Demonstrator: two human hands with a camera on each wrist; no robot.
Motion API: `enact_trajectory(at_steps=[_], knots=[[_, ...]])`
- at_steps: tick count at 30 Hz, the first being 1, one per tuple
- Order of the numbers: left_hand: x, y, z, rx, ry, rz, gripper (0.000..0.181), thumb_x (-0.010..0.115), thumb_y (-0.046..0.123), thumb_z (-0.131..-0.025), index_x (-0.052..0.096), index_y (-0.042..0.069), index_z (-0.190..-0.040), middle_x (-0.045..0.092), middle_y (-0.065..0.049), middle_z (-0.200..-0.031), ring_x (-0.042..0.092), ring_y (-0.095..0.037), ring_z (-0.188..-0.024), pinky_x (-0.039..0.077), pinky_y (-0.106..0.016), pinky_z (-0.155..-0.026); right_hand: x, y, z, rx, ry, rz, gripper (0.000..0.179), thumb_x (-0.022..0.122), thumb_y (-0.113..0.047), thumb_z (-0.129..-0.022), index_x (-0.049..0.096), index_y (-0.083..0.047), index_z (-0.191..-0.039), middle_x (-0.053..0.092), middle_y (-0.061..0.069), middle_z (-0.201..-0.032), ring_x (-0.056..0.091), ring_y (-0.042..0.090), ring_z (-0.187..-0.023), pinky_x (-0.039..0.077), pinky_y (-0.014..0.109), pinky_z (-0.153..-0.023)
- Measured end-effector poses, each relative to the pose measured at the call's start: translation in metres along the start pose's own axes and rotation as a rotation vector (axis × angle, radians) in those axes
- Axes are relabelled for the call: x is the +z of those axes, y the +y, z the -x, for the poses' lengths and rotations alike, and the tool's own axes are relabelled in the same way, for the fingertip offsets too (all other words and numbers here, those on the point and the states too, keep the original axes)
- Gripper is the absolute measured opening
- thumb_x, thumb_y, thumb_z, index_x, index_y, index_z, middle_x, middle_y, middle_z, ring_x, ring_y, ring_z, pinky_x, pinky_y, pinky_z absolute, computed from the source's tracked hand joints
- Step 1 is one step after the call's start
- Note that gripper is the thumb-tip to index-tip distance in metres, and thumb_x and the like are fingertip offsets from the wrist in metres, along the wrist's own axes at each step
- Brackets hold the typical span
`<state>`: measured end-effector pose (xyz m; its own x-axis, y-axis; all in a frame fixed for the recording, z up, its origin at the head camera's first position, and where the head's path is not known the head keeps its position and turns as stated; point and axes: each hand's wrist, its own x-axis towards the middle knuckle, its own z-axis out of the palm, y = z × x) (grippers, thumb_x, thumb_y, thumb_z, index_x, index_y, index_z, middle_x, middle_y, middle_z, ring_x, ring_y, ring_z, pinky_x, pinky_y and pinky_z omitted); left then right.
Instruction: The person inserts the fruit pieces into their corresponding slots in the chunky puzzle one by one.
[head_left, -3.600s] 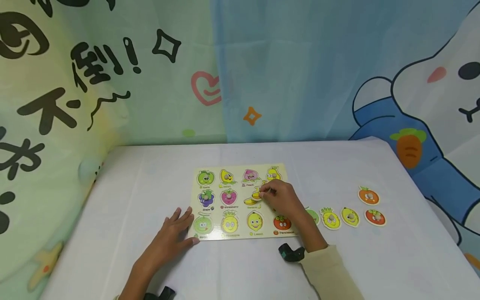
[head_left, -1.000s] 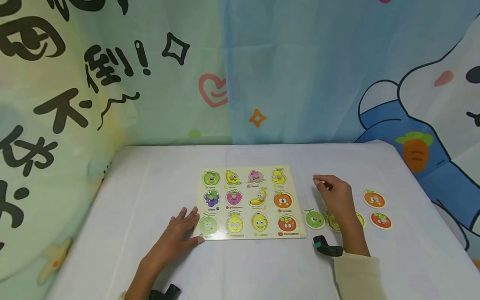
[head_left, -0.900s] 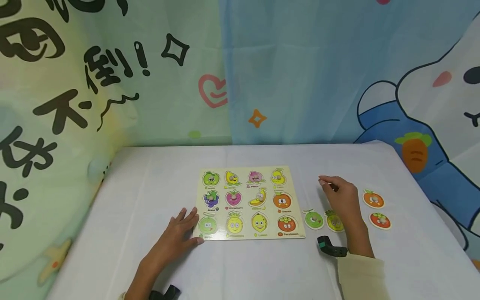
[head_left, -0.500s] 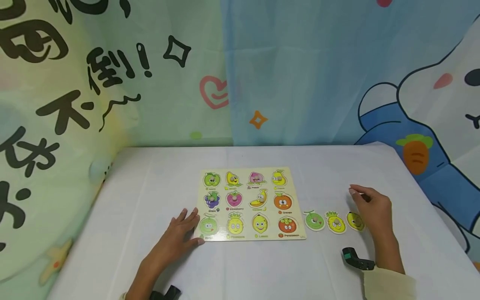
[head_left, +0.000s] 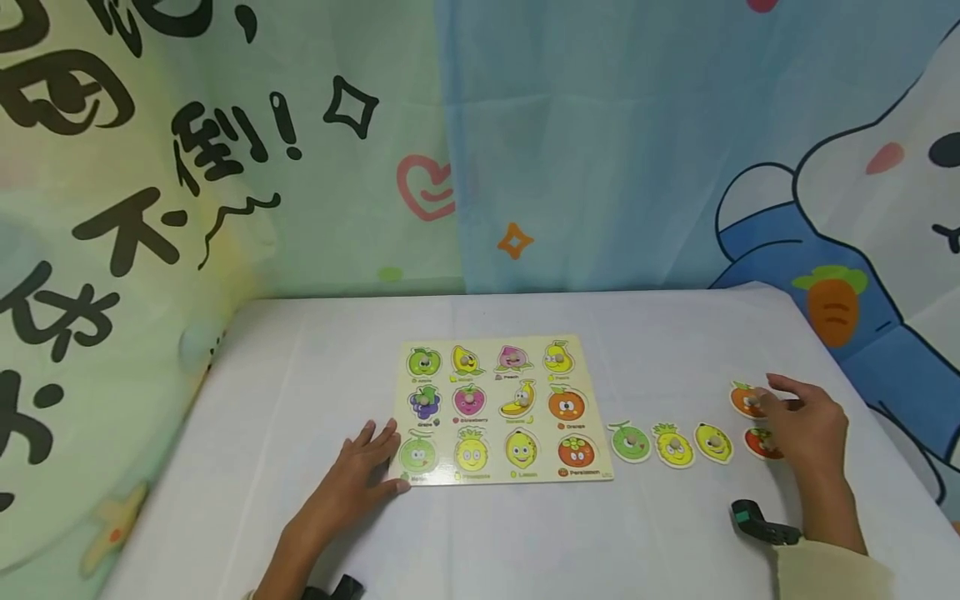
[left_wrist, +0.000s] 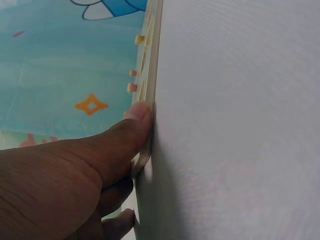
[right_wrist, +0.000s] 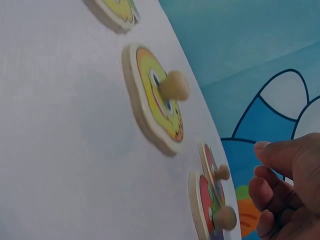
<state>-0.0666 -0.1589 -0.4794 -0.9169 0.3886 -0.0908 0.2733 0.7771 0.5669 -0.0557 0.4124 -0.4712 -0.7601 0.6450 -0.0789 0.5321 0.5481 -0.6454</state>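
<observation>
A wooden fruit puzzle board (head_left: pixel 495 343) lies mid-table with several knobbed pieces seated in it. My left hand (head_left: pixel 375 446) lies flat on the table at the board's near-left corner. In the left wrist view its thumb (left_wrist: pixel 137 120) presses the board's edge (left_wrist: pixel 152 60). My right hand (head_left: pixel 772 398) hovers with loosely curled fingers over two loose pieces, an orange (head_left: pixel 745 400) and a red persimmon (head_left: pixel 759 443), and holds nothing. In the right wrist view its fingertips (right_wrist: pixel 265 190) are just clear of those pieces' knobs (right_wrist: pixel 222 172).
Loose melon (head_left: pixel 630 442), pineapple (head_left: pixel 673 444) and lemon (head_left: pixel 712 442) pieces lie in a row right of the board; the lemon (right_wrist: pixel 157 102) shows close up. White cloth covers the table (head_left: pixel 525 533). Cartoon curtains hang behind and at both sides. The table's right edge is near my right hand.
My right hand left the banana piece on the board and swept right over the loose row to the orange and persimmon pieces. The left hand stayed put.
</observation>
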Motion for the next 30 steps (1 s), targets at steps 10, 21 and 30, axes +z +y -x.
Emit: enact_trajectory(at_steps=[10,21,30], knots=[[0.001,0.001,-0.001,0.000,0.011,0.000,0.074,0.083,0.026,-0.076,0.052,0.002,-0.139,0.038,-0.005,-0.151,0.020,-0.035,-0.144,0.015,-0.059,-0.113,0.002,0.019,-0.005,0.024,-0.041,0.031,0.049,0.054,-0.029,-0.100,0.051,-0.001,-0.140,0.047,0.029,-0.136,0.049,0.039,-0.109,0.041,0.013,-0.046],[-0.002,0.000,-0.002,0.015,0.014,-0.003,0.072,0.082,0.026,-0.077,0.052,0.000,-0.138,0.037,-0.007,-0.151,0.021,-0.036,-0.144,0.015,-0.059,-0.113,0.009,0.023,-0.009,-0.062,-0.099,0.093,0.050,0.055,-0.032,-0.100,0.054,0.003,-0.135,0.052,0.029,-0.125,0.052,0.039,-0.101,0.044,0.015,-0.053],[-0.001,0.001,-0.001,-0.007,0.005,0.015,0.072,0.082,0.026,-0.077,0.052,0.001,-0.138,0.038,-0.006,-0.152,0.020,-0.035,-0.144,0.014,-0.057,-0.114,0.012,0.019,-0.008,-0.109,-0.145,0.136,0.046,0.054,-0.026,-0.100,0.054,0.007,-0.132,0.053,0.027,-0.115,0.051,0.040,-0.096,0.048,0.026,-0.059]])
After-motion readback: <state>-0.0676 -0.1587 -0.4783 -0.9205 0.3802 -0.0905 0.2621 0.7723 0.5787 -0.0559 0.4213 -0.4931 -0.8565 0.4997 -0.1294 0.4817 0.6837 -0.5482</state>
